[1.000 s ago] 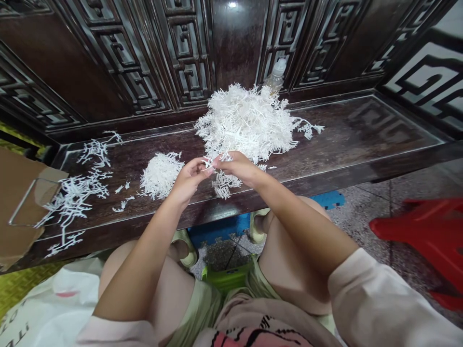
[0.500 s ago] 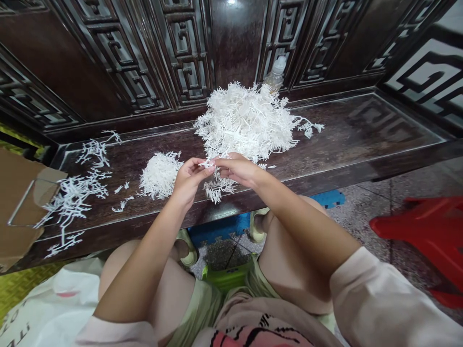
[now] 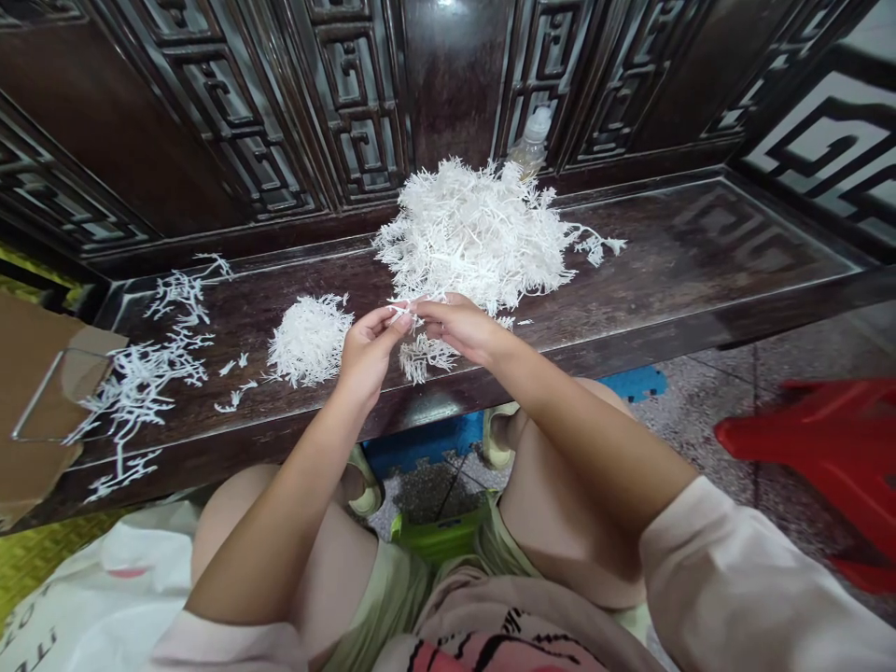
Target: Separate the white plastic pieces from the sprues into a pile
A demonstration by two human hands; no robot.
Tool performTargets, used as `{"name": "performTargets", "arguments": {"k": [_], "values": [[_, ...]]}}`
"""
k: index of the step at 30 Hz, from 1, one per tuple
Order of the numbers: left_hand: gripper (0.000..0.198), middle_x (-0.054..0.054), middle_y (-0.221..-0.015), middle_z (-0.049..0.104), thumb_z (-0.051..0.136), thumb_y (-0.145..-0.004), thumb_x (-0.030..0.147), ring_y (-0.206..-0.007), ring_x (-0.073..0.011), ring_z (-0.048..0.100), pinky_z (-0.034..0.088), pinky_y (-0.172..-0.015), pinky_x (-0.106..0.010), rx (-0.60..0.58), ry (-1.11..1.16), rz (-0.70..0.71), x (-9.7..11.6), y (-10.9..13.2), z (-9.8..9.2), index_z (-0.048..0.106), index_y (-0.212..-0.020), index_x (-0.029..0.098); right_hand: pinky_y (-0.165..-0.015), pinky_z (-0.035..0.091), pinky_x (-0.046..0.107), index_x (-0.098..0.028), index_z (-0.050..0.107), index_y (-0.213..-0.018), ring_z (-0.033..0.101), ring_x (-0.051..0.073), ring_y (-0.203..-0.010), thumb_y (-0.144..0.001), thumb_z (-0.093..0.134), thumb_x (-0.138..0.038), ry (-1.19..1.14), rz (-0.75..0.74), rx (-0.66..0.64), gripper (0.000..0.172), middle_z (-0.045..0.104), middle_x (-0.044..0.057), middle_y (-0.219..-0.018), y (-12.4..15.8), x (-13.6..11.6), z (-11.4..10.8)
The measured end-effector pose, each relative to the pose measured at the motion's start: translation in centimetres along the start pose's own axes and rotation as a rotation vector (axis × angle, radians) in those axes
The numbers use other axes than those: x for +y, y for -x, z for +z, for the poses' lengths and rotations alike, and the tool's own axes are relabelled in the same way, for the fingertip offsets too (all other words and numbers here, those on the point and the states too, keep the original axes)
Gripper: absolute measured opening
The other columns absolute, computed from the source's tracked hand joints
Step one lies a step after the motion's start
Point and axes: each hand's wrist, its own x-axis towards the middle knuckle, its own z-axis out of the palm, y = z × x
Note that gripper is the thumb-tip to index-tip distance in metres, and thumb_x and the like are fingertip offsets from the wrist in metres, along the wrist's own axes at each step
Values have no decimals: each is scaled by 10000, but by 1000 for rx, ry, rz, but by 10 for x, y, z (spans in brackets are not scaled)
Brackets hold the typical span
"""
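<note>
My left hand [image 3: 374, 338] and my right hand [image 3: 458, 327] meet over the bench's front part, both pinching one small white branched plastic piece [image 3: 413, 315]. Its thin prongs show between the fingertips. Just below hangs or lies a feathery white sprig [image 3: 427, 355], near the right fingers; whether it is held I cannot tell. Behind the hands rises a large heap of white feathery plastic sprigs [image 3: 476, 233]. A smaller pile of short white bits [image 3: 310, 341] sits left of my left hand.
Bare white branched stems [image 3: 150, 378] lie at the bench's left end, beside a cardboard box [image 3: 42, 392]. A capped clear bottle [image 3: 532, 140] stands behind the heap. The dark wooden bench [image 3: 644, 280] backs onto a carved panel. A red plastic stool [image 3: 819, 448] is at right.
My hands stay together in nearly the same place. The fingers of my left hand have shifted slightly on the small piece, and the feathery sprig beneath sits a little differently.
</note>
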Motion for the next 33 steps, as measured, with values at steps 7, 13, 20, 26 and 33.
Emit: {"name": "performTargets", "arguments": {"k": [7, 13, 20, 26, 33], "values": [[305, 1, -649, 549, 582, -662, 448, -643, -102, 484, 398, -663, -233, 14, -165, -23, -11, 2, 3, 596, -706, 147, -702, 397, 257, -137, 581, -730, 519, 116, -732, -647, 546, -266, 88, -189, 121, 157, 596, 23, -758, -4, 5, 3], [342, 22, -571, 482, 543, -685, 485, -577, -97, 421, 349, -586, -223, 12, -286, -30, -11, 4, 4, 538, -612, 151, -695, 404, 258, -140, 570, -694, 530, 114, -706, -631, 544, -250, 31, -158, 94, 129, 593, 14, -716, -3, 8, 5], [388, 25, -495, 395, 419, -782, 451, -516, -113, 372, 284, -531, -235, 12, -574, 132, -13, 7, 8, 448, -511, 175, -632, 394, 255, -142, 538, -634, 498, 104, -619, -570, 581, -205, -31, -56, 279, 99, 550, 0, -626, -8, 14, 6], [353, -9, -591, 486, 360, -832, 359, -642, -156, 446, 306, -643, -266, 33, -813, 334, -26, 9, 13, 511, -561, 190, -538, 385, 253, -154, 501, -608, 468, 103, -539, -593, 527, -158, -14, -9, 427, 31, 502, -9, -572, -9, 20, 15], [360, -17, -556, 420, 366, -829, 325, -624, -172, 380, 265, -643, -294, 34, -921, 451, -25, 13, 13, 448, -501, 201, -572, 399, 245, -163, 516, -651, 490, 112, -575, -620, 524, -202, 144, -56, 494, 50, 533, 2, -627, -16, 33, 15]]}}
